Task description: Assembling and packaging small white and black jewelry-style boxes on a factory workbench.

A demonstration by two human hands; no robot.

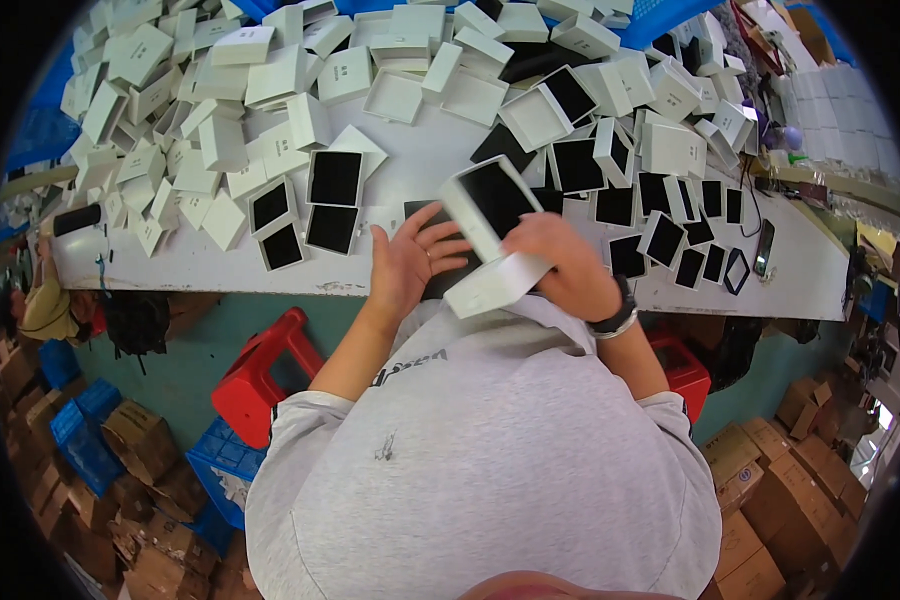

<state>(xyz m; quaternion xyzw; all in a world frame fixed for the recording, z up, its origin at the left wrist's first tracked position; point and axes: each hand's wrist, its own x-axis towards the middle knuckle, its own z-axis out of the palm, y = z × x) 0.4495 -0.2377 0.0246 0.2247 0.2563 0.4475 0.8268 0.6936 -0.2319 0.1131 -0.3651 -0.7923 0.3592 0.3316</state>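
Note:
My right hand (565,262), with a dark band at its wrist, grips a white cardboard box (458,212) with a black inside, tilted above the table's near edge. Just below it, against the same hand, is a second white box piece (497,286); whether the two are joined I cannot tell. To the left, my left hand (406,260) is held palm up with its fingers spread. Its fingertips come close to the tilted box, and nothing lies in the palm. A dark flat thing behind that hand is mostly hidden.
White boxes (222,143) are heaped across the table's back and left. Open black-lined boxes (335,178) lie nearer, with more black-lined trays (662,240) at the right. A phone-like device (764,247) sits near the right edge. Red stools (260,375) and brown cartons (760,480) stand below.

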